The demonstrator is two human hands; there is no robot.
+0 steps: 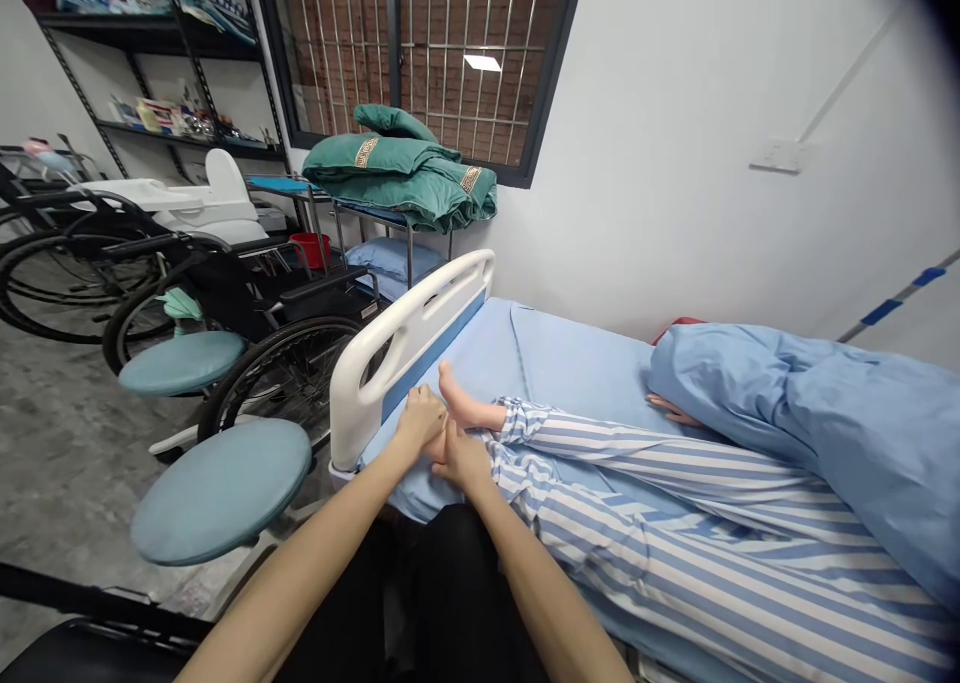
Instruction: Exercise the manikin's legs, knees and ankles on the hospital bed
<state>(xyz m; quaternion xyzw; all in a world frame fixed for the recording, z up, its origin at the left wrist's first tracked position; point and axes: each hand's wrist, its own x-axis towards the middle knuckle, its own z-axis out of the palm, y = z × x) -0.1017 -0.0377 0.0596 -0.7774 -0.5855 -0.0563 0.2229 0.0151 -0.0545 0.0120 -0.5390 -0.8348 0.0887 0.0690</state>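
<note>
On the end of the bed [574,348], the near foot [436,449] is gripped by the left hand [421,413], curled over its toe end, and the right hand [466,461], wrapped around farther up: seemingly a holding step, with steady support called for next.

Black trousers [459,588], seemingly; bare forearms [322,553].
</note>
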